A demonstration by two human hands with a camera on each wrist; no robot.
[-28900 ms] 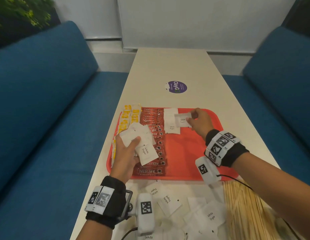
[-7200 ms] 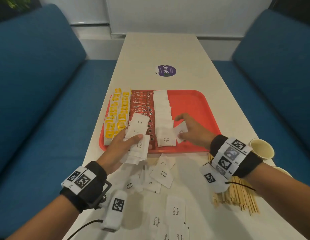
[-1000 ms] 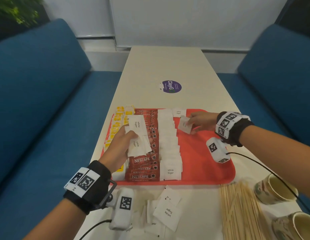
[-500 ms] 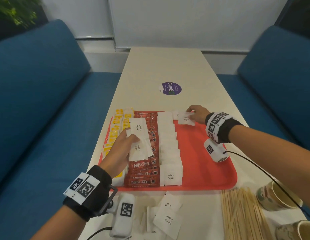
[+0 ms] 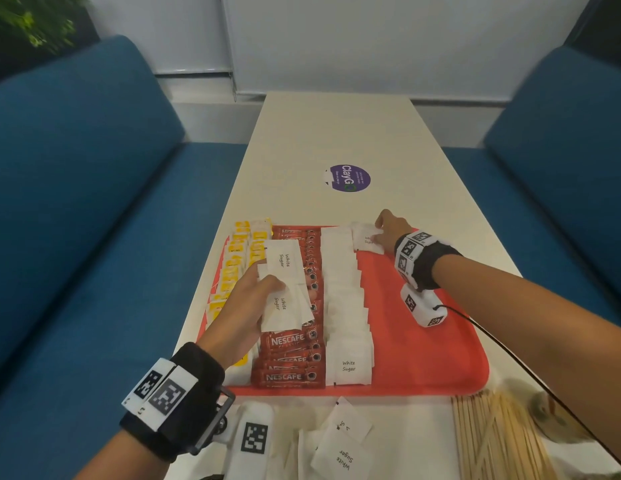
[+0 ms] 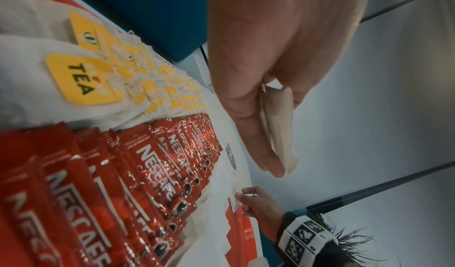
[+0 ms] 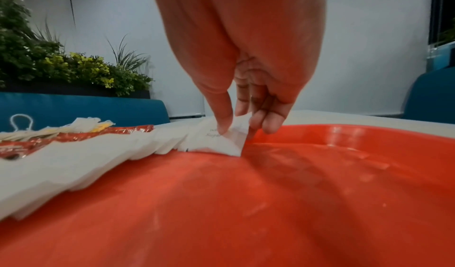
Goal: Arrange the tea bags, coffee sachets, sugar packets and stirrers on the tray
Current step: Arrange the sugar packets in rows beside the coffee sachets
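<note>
Your right hand (image 5: 388, 230) pinches one white sugar packet (image 5: 368, 239) between thumb and fingertips at the far end of the red tray (image 5: 423, 341), setting it down just beside the top of the finished sugar column (image 5: 345, 299). Your left hand (image 5: 243, 306) is curled round a fanned stack of sugar packets (image 5: 285, 289), held above the coffee sachets (image 5: 291, 344).

Risks from here, as I judge them:
- The fanned stack is held loosely over the coffee row. Relax your thumb and packets may slide out and scatter across the sachets and the tea bags (image 5: 239, 258).
- The packet you are placing sits close to the tray's far rim. Let go of it while it leans on that rim and it could tip out onto the table (image 5: 337, 133).
- The sugar column overlaps like shingles, so a knock from your wrist camera (image 5: 421, 308) or its cable could shift the whole line.
- More packets (image 5: 340, 455) and the wooden stirrers (image 5: 492, 441) lie off the tray on the near table, so leave room on the bare right half for them.

Readable writing: "White Sugar" on the packets, "NESCAFE" with "CLASSIC" beneath it on the red sachets, "TEA" on a yellow tag (image 6: 81, 78) in the left wrist view, and "ClayGO" on the purple sticker (image 5: 349, 177). The sticker's smaller print is too fine to read.
</note>
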